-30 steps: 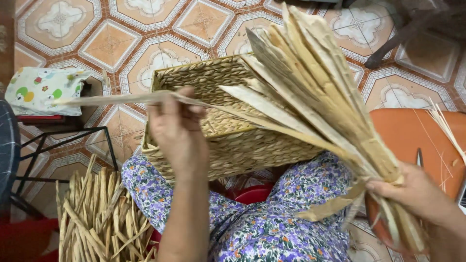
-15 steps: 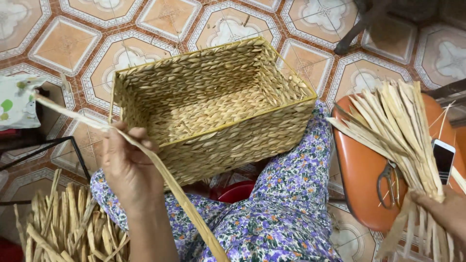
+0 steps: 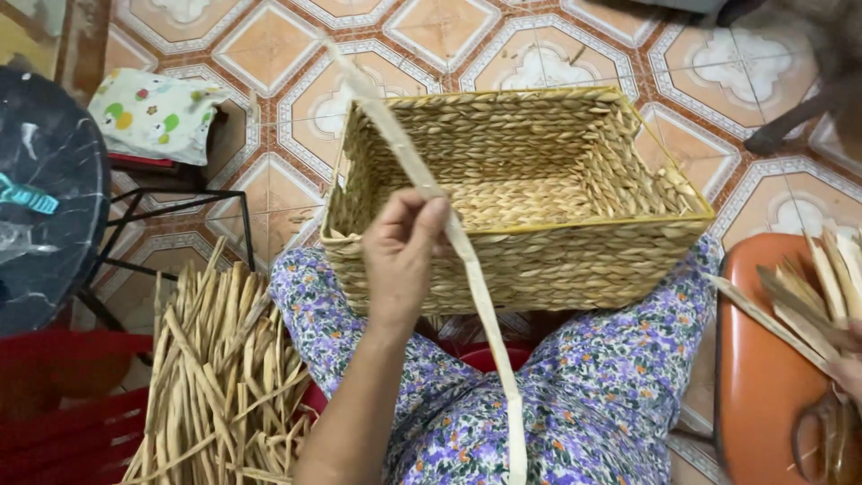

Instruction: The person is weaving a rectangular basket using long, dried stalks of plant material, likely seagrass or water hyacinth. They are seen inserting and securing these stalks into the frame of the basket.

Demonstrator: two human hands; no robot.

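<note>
Left hand [image 3: 401, 254] raised in front of the body, forearm coming up from the lower middle of the head view, back of the hand toward the camera, fingers curled and pinched shut on a long flat dried strip [image 3: 449, 233]. Strip runs from the upper left, across the tiled floor [image 3: 269, 54], past the near left corner of the basket, through the fingers, then hangs down over the lap to the bottom edge of the frame. Woven basket [image 3: 575, 260]: rectangular, straw-coloured, open top, inside holds nothing visible, resting on the knees against the floral-print trousers [image 3: 593, 395]; the hand is just in front of its near wall, close to the left corner. Right hand [image 3: 848, 368] only partly in view at the right edge, low, closed around a bundle of dried strips [image 3: 822, 278] that fans upward and to the left; how tightly it grips cannot be told in full, but the strips sit in it. Beneath that hand, an orange plastic stool seat [image 3: 763, 386] with what looks like a pair of scissors [image 3: 822, 436] lying on it, blurred. Lower left: loose pile of dried stalks [image 3: 215, 377] on the floor beside the left knee. Upper left: white cloth with coloured round prints [image 3: 153, 112], folded, lying on a black metal frame [image 3: 171, 202]. Far left: dark round worktop [image 3: 49, 233], marbled, with a small teal clip [image 3: 25, 196] on it. No legible labels noted.
</note>
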